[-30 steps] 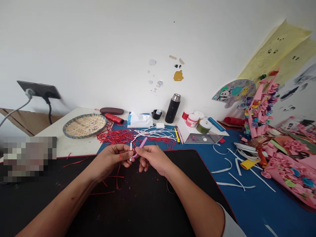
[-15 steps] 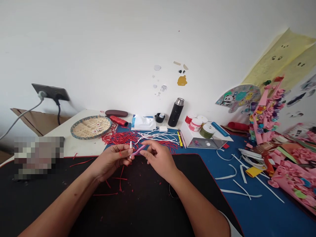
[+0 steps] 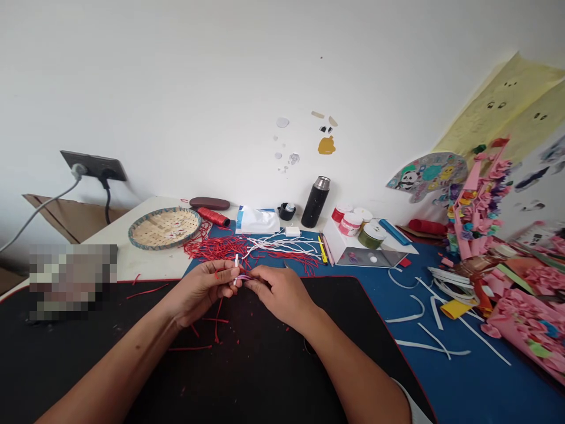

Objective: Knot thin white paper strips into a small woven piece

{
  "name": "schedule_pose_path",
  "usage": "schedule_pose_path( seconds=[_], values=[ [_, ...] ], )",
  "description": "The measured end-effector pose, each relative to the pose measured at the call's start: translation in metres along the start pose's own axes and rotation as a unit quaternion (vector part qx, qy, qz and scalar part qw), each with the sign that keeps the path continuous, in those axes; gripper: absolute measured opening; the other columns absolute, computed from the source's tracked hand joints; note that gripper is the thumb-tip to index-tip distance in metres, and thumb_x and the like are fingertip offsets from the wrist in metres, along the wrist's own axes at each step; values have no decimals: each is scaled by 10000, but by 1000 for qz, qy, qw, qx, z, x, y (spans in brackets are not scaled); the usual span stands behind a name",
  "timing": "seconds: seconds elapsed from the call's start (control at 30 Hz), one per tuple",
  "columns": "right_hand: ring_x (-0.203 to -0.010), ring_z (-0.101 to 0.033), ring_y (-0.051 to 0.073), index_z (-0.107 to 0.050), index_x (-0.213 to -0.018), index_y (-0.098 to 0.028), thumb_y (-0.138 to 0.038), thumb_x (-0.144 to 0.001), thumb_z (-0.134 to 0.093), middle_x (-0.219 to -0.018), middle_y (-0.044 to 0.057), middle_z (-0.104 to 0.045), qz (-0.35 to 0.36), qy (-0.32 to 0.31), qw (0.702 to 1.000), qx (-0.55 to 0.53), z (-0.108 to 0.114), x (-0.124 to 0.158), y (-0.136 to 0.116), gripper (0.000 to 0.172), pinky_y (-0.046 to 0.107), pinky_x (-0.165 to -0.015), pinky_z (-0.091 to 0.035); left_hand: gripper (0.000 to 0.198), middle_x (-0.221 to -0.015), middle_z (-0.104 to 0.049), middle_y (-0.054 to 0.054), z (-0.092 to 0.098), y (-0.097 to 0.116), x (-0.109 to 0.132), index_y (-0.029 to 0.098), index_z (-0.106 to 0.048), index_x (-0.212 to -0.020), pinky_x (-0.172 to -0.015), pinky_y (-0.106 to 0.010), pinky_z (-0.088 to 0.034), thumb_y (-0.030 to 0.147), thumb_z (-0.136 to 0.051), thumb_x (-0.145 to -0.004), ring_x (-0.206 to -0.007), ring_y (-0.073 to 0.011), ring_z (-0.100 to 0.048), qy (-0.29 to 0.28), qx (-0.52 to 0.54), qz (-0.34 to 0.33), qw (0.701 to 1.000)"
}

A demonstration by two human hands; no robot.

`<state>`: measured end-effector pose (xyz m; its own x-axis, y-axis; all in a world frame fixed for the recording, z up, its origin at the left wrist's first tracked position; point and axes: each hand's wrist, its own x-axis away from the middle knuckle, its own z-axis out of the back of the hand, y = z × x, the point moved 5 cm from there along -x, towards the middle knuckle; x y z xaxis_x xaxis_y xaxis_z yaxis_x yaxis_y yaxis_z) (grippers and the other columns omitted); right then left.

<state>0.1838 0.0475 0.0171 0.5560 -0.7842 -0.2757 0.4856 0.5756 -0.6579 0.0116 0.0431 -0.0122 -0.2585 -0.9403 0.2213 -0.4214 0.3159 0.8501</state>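
Note:
My left hand [image 3: 207,288] is closed, thumb and fingertips pinching a narrow white strip [image 3: 236,261] that stands up above them. A purple strip [image 3: 243,277] runs from this pinch across the small gap to my right hand [image 3: 282,292]. The fingers of my right hand are closed on its other end, which they mostly hide. Both hands are held over the black mat [image 3: 247,377]. Just behind them lie a heap of red cords [image 3: 216,247] and a bundle of white cords [image 3: 282,244].
A woven basket [image 3: 165,228] stands at the left, beside a red thread spool [image 3: 213,217]. Behind are a tissue pack [image 3: 258,219] and a black flask [image 3: 316,203]. A white box [image 3: 353,255] carries several ribbon rolls. White strips [image 3: 405,318] and pink flower crafts [image 3: 525,318] lie at the right.
My right hand has moved left, closer to my left hand, and its fingers have closed over more of the purple strip. My left hand stays almost in place, still pinching the white strip.

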Motion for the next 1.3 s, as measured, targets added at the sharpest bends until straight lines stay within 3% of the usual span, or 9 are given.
schedule_pose_path(
  seconds=[0.27, 0.47, 0.77, 0.97, 1.3],
  values=[
    [-567, -485, 123, -751, -868, -226, -415, -990, -640, -631, -28, -626, -71, -19, 995, -68, -2, 0, 3, 250, 255, -577, -277, 257, -730, -754, -65, 4, -1, -2, 109, -790, -768, -554, -148, -584, 246, -980, -663, -583, -103, -666, 8, 4, -8, 1000],
    [-490, -510, 113, -714, -826, -203, -412, -973, -651, -537, -44, -593, -125, -54, 976, -169, -7, 2, 5, 263, 235, -525, -310, 308, -720, -759, -68, 2, 2, -2, 119, -811, -776, -559, -160, -582, 361, -971, -676, -587, -115, -678, 5, -34, -24, 999],
    [-385, -493, 100, -715, -804, -178, -568, -880, -720, -465, -41, -562, -192, -99, 928, -304, -18, 3, 17, 397, 210, -421, -352, 348, -700, -753, -43, -1, 6, 0, 160, -797, -766, -590, -215, -559, 451, -955, -659, -576, -134, -673, 21, -122, -55, 991],
    [-356, -462, 89, -709, -736, -165, -499, -836, -758, -450, -41, -545, -234, -96, 897, -363, -21, 2, 18, 352, 207, -381, -341, 365, -676, -747, -36, -6, 10, 2, 183, -780, -762, -607, -255, -553, 477, -953, -633, -592, -167, -670, 48, -207, -78, 974],
    [-322, -379, 69, -721, -737, -140, -442, -836, -782, -386, -80, -431, -258, -90, 865, -421, -23, 3, 19, 324, 209, -355, -296, 385, -723, -752, -33, -8, 14, 5, 194, -787, -744, -650, -269, -560, 504, -962, -600, -652, -177, -676, 41, -220, -81, 971]
  ],
)
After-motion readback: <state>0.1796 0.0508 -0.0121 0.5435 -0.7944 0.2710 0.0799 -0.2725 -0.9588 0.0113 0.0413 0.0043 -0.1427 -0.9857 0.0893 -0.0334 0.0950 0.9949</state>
